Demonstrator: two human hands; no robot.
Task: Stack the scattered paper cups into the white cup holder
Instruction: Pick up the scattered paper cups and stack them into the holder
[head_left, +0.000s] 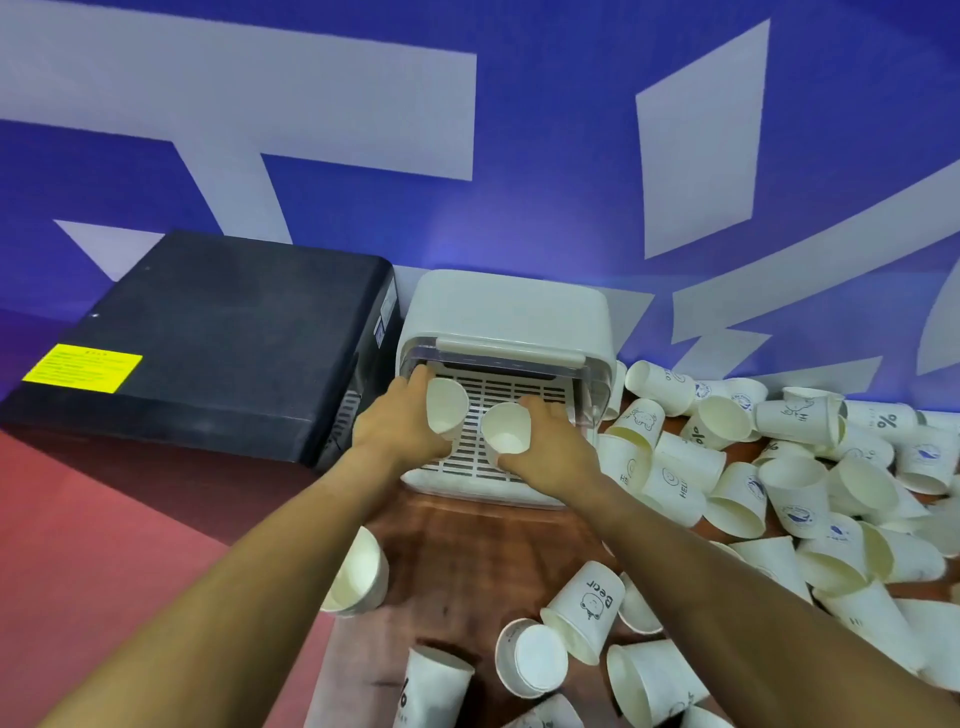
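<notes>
The white cup holder stands at the back of the surface, right against the wall, and its clear front flap is lifted up so the slotted white tray inside shows. Both hands reach into its open front. The left hand has its fingers curled round a paper cup tipped on its side, with the open mouth facing the camera. The right hand holds a second paper cup the same way, just beside the first one, over the tray. Many more scattered cups lie in a big heap to the right of the holder, most on their sides and touching each other, some with little drawings and words printed on them. More cups lie near the front, and one of them says "Bear". One cup lies under the left arm. The surface is dark brown wood, and a red part is on its left. A black box with a yellow sticker sits just to the left of the holder. The wall behind is blue with big pale shapes on it.
</notes>
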